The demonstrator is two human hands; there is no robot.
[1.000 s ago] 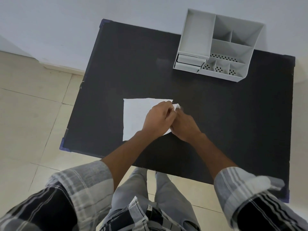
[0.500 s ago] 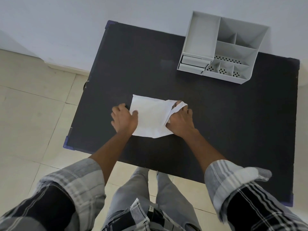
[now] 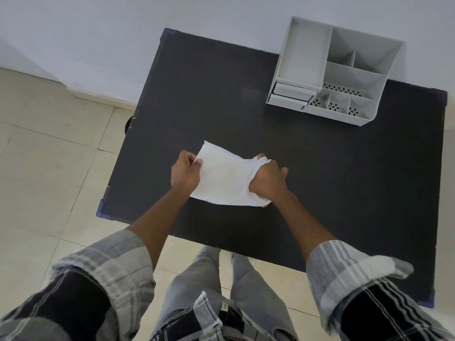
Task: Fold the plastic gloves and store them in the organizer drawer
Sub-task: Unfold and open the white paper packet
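A white translucent plastic glove [image 3: 225, 179] is stretched between both hands just above the black table [image 3: 344, 193], near its front middle. My left hand [image 3: 185, 174] pinches the glove's left edge with thumb and fingers. My right hand [image 3: 267, 179] grips the bunched right end of the glove. The grey organizer [image 3: 330, 70] stands at the table's far right, with two small shut drawers [image 3: 290, 94] at its front left corner. I see only this one sheet of glove material; I cannot tell whether it is one glove or two.
The organizer has several open compartments, some with perforated floors. The table's far edge lies against a pale wall. Tiled floor lies to the left and in front, where my legs stand. Purple caps mark the table corners [image 3: 102, 211].
My hands went from meeting at the glove's right corner to opposite ends of it. The left hand slid to the left edge and the glove now lies tilted and pulled taut.
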